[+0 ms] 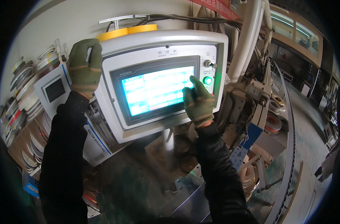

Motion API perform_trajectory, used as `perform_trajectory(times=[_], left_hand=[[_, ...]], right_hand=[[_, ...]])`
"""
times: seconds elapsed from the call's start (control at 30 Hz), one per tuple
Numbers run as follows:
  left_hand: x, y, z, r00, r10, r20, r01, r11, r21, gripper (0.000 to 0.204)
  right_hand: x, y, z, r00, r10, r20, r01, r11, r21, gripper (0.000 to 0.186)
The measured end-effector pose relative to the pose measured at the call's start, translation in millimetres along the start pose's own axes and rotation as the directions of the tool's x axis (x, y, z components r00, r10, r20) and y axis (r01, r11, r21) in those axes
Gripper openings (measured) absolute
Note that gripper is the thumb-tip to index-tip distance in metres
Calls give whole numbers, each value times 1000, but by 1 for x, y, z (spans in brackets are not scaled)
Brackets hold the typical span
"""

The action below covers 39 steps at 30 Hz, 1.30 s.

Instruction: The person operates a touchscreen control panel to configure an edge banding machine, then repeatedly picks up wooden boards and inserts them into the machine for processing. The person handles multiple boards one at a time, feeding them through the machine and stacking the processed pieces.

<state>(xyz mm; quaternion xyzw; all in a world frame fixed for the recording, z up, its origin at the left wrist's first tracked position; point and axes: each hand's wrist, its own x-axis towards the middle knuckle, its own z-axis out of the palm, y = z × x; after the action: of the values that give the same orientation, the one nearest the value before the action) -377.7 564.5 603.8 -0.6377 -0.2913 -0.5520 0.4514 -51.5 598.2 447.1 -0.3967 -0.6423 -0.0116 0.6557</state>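
A pale grey control panel (pixel 166 39) stands in front of me on a post, with a bright touchscreen (pixel 155 89) whose content is mostly washed out. My left hand (pixel 85 69), in an olive-green knit glove, is wrapped over the panel's upper left edge. My right hand (pixel 199 102), gloved alike, is over the screen's right side. Its index finger stretches up to the lit display, with the thumb apart from it; whether the fingertip touches the glass I cannot tell. Right of the screen are a key switch (pixel 210 64) and a glowing green button (pixel 207 80).
Yellow round parts (pixel 142 28) and black cables (pixel 177 17) lie along the panel's top. A white machine (pixel 50 87) and stacked rolls of edge strip (pixel 22 80) stand at left. Machinery (pixel 248 97) with a long rail (pixel 289 149) runs along the right.
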Motion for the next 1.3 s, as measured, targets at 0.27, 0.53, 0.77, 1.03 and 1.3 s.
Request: perform_trajectory(times=[0.27,0.53,0.77,1.03,1.3], left_hand=[[0,-4,0,999,51,-4,-51,995,91,14],[-3,-2,0,996,-58,62,55,998,44,18],[0,-4,2,1000,-8,-21,9,999,34,14],[-2,-4,4,998,-65,0,65,998,-7,13],[-5,-8,4,995,-90,38,90,996,-5,17]], right_hand=[[-43,-37,20,956,-292,41,286,952,112,50],[-48,-52,51,939,-280,199,276,960,50,48],[-51,-39,43,974,-210,86,201,974,108,49],[-51,-34,36,989,-139,52,131,983,129,51],[-41,-20,25,992,-120,29,116,989,91,46]])
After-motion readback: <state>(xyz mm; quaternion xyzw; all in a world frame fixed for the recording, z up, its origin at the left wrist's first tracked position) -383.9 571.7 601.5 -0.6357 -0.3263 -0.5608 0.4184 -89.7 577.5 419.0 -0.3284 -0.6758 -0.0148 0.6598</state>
